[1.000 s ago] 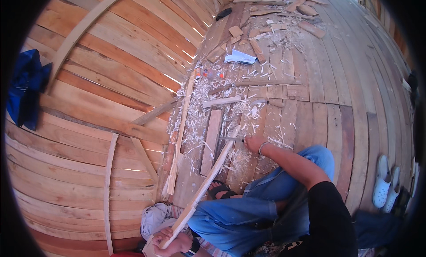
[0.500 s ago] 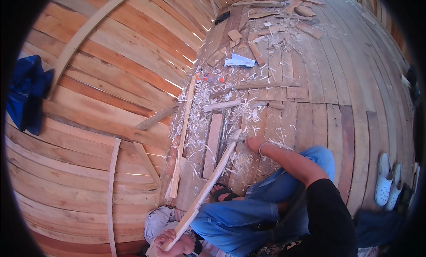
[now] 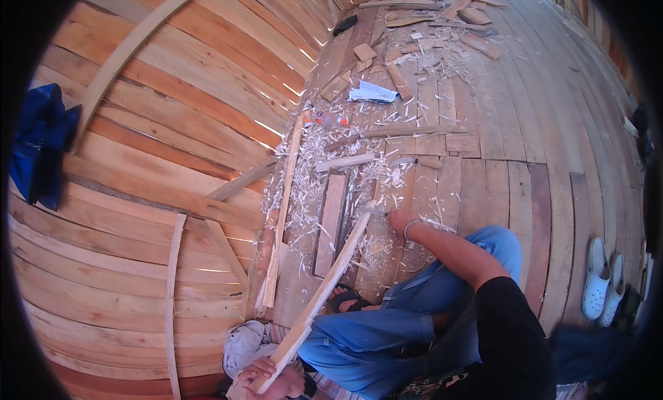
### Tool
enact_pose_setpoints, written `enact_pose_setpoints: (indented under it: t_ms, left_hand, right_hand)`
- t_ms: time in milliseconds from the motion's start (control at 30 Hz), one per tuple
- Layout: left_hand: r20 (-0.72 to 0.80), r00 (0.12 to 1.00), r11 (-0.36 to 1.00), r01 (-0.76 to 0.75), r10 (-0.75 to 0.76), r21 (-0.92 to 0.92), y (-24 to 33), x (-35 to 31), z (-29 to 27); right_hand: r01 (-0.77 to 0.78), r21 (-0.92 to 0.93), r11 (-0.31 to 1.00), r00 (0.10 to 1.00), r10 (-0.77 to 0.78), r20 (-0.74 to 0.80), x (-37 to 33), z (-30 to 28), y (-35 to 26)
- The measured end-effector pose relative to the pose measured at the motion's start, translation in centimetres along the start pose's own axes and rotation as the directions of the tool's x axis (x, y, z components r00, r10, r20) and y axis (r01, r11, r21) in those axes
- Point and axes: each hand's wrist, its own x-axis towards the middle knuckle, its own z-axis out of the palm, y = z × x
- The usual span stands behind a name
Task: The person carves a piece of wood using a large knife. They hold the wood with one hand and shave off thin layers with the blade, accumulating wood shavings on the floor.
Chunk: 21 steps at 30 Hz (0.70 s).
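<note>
A long pale strip of wood (image 3: 324, 289) slants from the lower left up toward the middle, passing beside my bent knee. My left hand (image 3: 266, 377) is wrapped round its near end. Close to the far end, my right hand (image 3: 400, 220) is closed on a knife, seen only as a thin, blurred blade (image 3: 379, 211) at the strip's tip; its handle is mostly hidden in my fist. Beneath the tip lie wood shavings (image 3: 376, 245), and a flat board (image 3: 331, 224) rests on the floor just left of it.
Shavings and offcuts (image 3: 414, 48) litter the plank floor ahead. A long batten (image 3: 289, 200) lies along the plank wall (image 3: 173, 124) at left. A curved-blade tool (image 3: 414, 161) lies beyond my right hand. Light clogs (image 3: 597, 283) stand at right, and a blue cloth (image 3: 41, 144) hangs at left.
My right hand and the knife have shifted slightly to the right, the blade moving from across the strip to its far tip. My left hand keeps its hold.
</note>
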Motion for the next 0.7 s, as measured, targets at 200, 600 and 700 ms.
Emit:
enact_pose_setpoints:
  t_ms: [200,600,700]
  left_hand:
    - [0.187,0.982,1.0,-0.005,0.009,-0.024,0.1,-0.4,0.0]
    - [0.251,0.968,1.0,-0.001,0.005,-0.016,0.0,-1.0,1.0]
    - [0.19,0.982,1.0,-0.016,0.02,-0.023,1.2,0.6,0.0]
  right_hand:
    - [0.019,0.023,1.0,1.0,-0.019,-0.011,0.3,0.9,0.7]
    - [0.014,-0.071,0.997,0.999,-0.017,-0.044,2.4,5.3,5.9]
    - [0.058,0.101,0.993,0.998,-0.058,0.004,0.3,1.6,-1.2]
